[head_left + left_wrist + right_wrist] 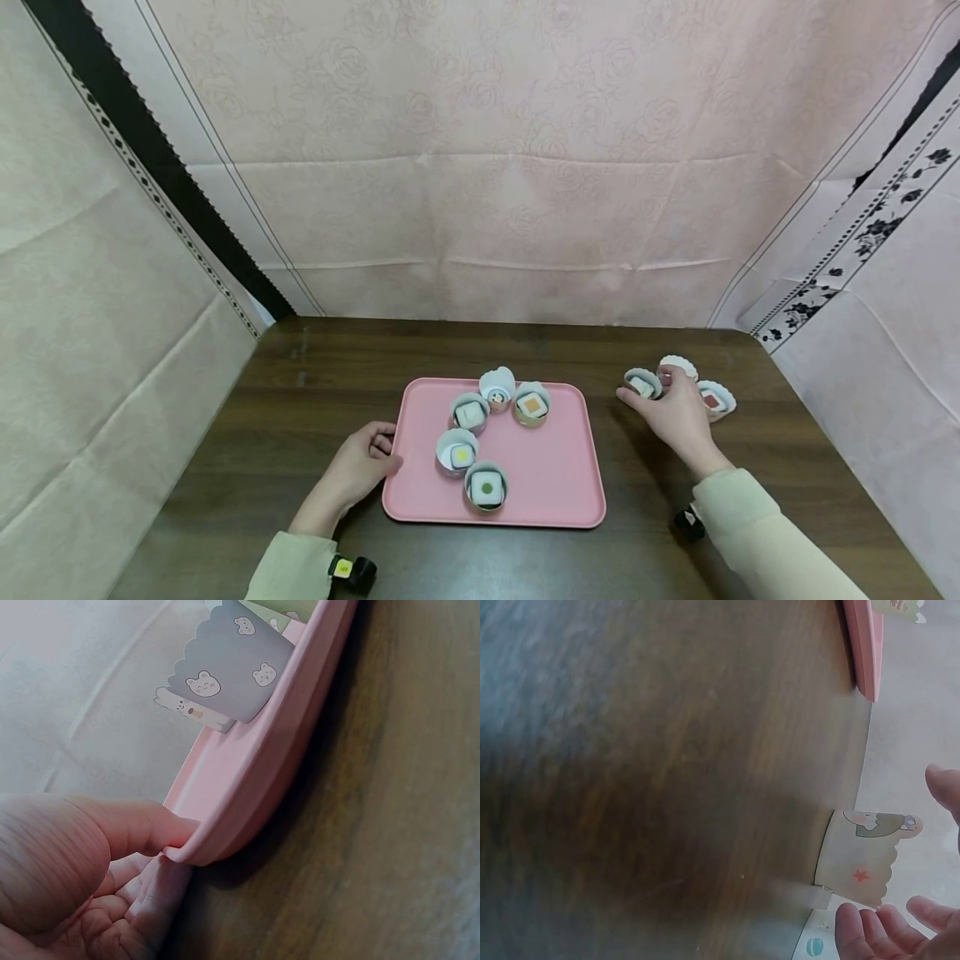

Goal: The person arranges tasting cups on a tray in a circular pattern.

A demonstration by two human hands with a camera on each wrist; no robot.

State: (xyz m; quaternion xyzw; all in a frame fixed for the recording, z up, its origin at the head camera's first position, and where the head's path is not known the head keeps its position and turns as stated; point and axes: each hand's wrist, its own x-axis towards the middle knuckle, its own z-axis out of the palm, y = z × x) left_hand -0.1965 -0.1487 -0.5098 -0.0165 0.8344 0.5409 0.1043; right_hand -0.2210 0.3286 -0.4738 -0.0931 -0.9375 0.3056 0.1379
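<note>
My left hand point(358, 467) pinches the left rim of a pink tray point(555, 475), thumb on top and fingers beneath. Several paper cups with scalloped rims stand on the tray; the front one point(486, 486) holds a white square piece with a green dot. At the right, my right hand point(673, 414) hovers over three more cups. Its thumb and fingers are spread on either side of the nearest cup point(642, 383), with a gap showing in the right wrist view. Behind the fingers is a white cup point(678, 364); another cup point(716, 400) with a red-centred piece stands to the right.
The brown wooden table point(330, 358) carries everything. A pale patterned cloth point(480, 208) hangs behind its far edge, with more cloth at both sides. Grey and green printed cups stand by the tray's wall in the left wrist view.
</note>
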